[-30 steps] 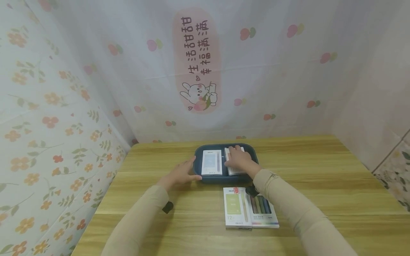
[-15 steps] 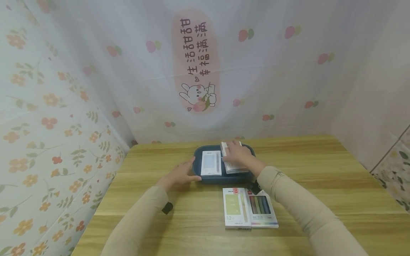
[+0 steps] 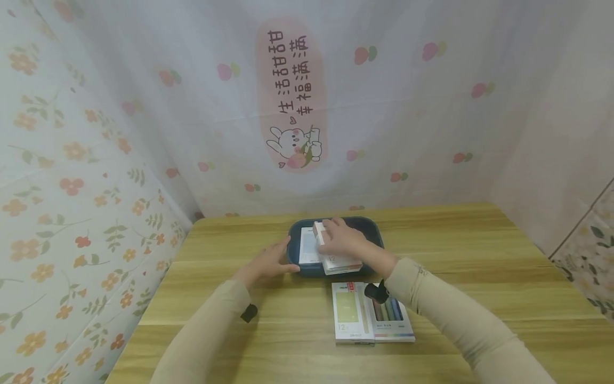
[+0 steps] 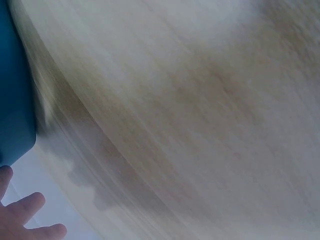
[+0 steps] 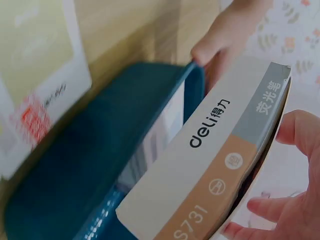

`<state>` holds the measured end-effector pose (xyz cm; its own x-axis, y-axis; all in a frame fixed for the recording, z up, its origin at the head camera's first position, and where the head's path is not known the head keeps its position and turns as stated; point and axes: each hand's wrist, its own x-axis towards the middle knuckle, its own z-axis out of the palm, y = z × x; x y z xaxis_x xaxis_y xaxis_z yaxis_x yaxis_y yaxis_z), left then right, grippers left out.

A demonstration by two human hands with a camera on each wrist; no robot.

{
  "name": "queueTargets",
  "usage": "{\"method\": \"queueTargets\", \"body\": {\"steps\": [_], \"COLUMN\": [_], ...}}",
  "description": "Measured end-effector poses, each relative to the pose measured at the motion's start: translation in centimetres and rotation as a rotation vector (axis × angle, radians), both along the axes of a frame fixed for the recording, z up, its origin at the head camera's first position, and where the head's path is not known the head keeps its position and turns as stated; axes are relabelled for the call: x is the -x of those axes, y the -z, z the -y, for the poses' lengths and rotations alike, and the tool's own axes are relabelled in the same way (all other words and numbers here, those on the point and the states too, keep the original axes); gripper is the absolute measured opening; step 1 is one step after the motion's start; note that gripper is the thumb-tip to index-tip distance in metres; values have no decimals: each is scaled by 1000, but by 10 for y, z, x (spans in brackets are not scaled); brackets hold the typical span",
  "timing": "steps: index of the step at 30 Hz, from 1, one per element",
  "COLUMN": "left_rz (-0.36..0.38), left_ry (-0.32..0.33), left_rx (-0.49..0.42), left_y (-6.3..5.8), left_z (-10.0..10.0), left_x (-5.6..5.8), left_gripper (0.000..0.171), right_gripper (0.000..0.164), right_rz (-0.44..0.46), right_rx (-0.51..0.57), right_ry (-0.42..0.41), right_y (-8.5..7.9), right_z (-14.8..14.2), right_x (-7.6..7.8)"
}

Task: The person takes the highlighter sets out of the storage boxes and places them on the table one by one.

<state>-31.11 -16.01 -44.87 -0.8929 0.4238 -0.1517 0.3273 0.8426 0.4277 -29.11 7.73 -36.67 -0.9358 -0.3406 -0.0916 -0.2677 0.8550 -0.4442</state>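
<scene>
My right hand (image 3: 344, 239) grips a white and orange box of highlighters (image 5: 205, 150), tilted over the dark blue tray (image 3: 374, 229). In the head view the held box overlaps a flat white box with a pale blue panel (image 3: 308, 248) lying in the tray's left compartment. The tray's right compartment shows bare beside my right wrist. At the tray's left end is my left hand (image 3: 269, 261), fingers spread along the side and thumb at the front rim. Only some of its fingertips (image 4: 35, 200) appear in the left wrist view, near the tray's corner.
In front of the tray, two packs lie side by side on the wooden table (image 3: 225, 304): a white box with a yellow-green panel (image 3: 347, 309) and a windowed pack of coloured sticks (image 3: 393, 320). A printed curtain (image 3: 408, 122) hangs behind the table.
My right hand has lifted the highlighter box out of the tray's right compartment and carried it left, over the other box. The left hand has stayed at the tray's end.
</scene>
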Motion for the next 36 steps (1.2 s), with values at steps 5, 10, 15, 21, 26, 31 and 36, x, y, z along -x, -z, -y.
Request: {"method": "queueTargets", "body": {"steps": [5, 10, 15, 21, 26, 31, 36], "left_rz": [-9, -20, -36, -54, -40, -43, -40], "left_ry": [7, 8, 14, 14, 41, 54, 61], "left_rx": [1, -2, 6, 11, 11, 17, 32], "left_y": [-2, -3, -5, -6, -7, -7, -9], "left_z": [0, -1, -1, -2, -1, 3, 4], "left_x": [-1, -2, -2, -1, 2, 6, 6], "left_gripper": [98, 97, 94, 82, 93, 92, 91], "right_gripper": [76, 75, 72, 71, 73, 72, 70], "right_rz": [9, 37, 50, 25, 43, 130, 131], "right_rx": [17, 26, 29, -1, -6, 3, -20], "right_ry": [-28, -87, -140, -191, -248, -262, -275], "right_y": [2, 6, 12, 19, 20, 24, 39], "right_z": [9, 19, 28, 35, 40, 44, 50], "right_x": [-17, -35, -53, -72, -87, -94, -94]}}
